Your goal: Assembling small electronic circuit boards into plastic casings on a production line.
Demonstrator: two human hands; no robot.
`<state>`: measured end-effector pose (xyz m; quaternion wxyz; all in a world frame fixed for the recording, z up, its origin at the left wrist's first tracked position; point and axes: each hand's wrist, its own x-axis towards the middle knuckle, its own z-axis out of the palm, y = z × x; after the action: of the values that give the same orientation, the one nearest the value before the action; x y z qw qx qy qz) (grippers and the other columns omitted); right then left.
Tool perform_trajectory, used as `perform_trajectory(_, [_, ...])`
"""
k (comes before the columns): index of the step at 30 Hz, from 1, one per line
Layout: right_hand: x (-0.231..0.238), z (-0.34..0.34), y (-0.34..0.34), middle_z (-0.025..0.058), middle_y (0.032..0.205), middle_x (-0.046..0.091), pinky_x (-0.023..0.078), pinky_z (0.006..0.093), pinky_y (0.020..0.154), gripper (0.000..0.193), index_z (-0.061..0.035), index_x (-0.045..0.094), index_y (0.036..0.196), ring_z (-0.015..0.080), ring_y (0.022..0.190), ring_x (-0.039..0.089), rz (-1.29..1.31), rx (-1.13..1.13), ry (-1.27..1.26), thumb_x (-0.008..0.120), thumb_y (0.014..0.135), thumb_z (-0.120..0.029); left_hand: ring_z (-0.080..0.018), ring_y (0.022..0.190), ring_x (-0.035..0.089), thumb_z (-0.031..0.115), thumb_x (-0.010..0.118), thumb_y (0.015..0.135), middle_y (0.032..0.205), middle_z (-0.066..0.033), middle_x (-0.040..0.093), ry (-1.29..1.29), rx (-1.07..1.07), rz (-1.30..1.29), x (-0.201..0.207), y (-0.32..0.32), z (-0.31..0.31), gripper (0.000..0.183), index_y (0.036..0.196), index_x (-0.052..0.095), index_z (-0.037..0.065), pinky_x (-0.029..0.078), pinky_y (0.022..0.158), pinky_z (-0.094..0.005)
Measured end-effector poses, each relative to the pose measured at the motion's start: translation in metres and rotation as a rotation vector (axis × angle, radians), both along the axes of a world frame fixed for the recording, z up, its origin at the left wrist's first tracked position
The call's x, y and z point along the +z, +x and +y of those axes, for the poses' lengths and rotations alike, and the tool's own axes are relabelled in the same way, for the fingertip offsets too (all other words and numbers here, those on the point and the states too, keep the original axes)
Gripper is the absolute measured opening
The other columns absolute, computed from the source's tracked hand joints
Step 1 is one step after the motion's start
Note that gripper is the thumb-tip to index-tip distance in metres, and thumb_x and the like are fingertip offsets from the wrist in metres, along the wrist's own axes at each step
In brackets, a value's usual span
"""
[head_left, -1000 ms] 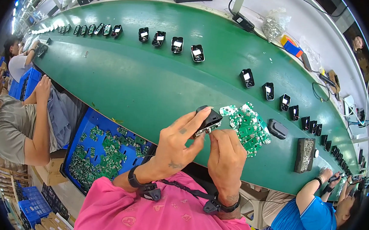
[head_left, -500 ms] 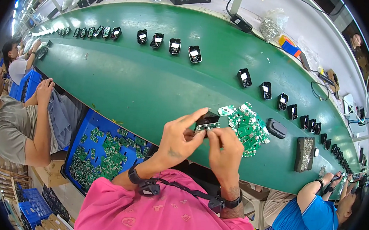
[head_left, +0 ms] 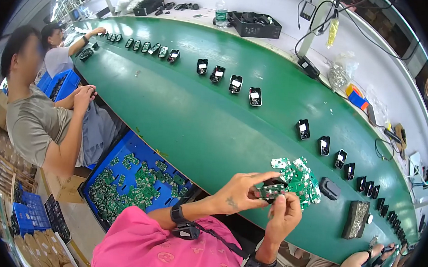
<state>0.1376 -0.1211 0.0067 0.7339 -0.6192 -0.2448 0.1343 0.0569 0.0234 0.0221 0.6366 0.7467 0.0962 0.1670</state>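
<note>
My left hand (head_left: 237, 193) is closed around a small black plastic housing (head_left: 275, 182), above the near edge of the green table. A green circuit board (head_left: 269, 191) with small parts on it lies against the housing's near side. At the board's right end, the thumb and fingers of my right hand (head_left: 286, 214) are pinched together; the exact contact is partly hidden. Just beyond my hands lies a loose pile of green circuit boards (head_left: 304, 183). A dark oblong case (head_left: 330, 188) rests to the right of that pile.
A line of black housings (head_left: 236, 84) runs along the green table (head_left: 190, 117). A dark block with small metal parts (head_left: 356, 220) sits at right. Left of me stands a blue bin (head_left: 118, 151) of boards. Co-workers sit on both sides, one (head_left: 51, 122) close by.
The view has swung, so the table and bins appear farther right and lower. The board at the housing now shows more of its face. A far-left co-worker's arm now reaches over the table.
</note>
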Motion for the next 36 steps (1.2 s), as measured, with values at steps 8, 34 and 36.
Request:
perform_trajectory(8, [0.011,-0.029,0.035,-0.0004,0.072,0.052,0.032,0.0211,0.046,0.014,0.0005,0.058,0.088,0.0044,0.055,0.046,0.063,0.136,-0.037,0.057,0.099,-0.007,-0.0112,0.065,0.063,0.000,0.076,0.076,0.106,-0.0104,0.066,0.159,-0.084,-0.018,0.004,0.010,-0.005,0.068,0.140,0.057,0.014,0.052,0.057,-0.0264])
perform_trajectory(34, [0.005,-0.030,0.017,0.0000,0.076,0.056,0.041,0.0214,0.052,0.016,0.0022,0.060,0.089,0.0049,0.060,0.052,-0.164,-0.089,-0.262,0.062,0.100,-0.010,-0.0130,0.071,0.062,-0.003,0.058,0.088,0.113,-0.0130,0.065,0.143,0.024,0.034,0.015,0.018,-0.034,0.053,0.140,0.054,0.006,0.052,0.064,-0.0277])
perform_trajectory(36, [0.003,-0.031,0.018,0.0008,0.075,0.056,0.041,0.0224,0.051,0.016,0.0022,0.060,0.089,0.0057,0.060,0.053,-0.186,-0.115,-0.283,0.063,0.099,-0.010,-0.0150,0.068,0.062,0.000,0.059,0.089,0.112,-0.0137,0.064,0.106,-0.001,0.048,0.014,0.017,-0.033,0.053,0.141,0.053,0.008,0.051,0.063,-0.0286])
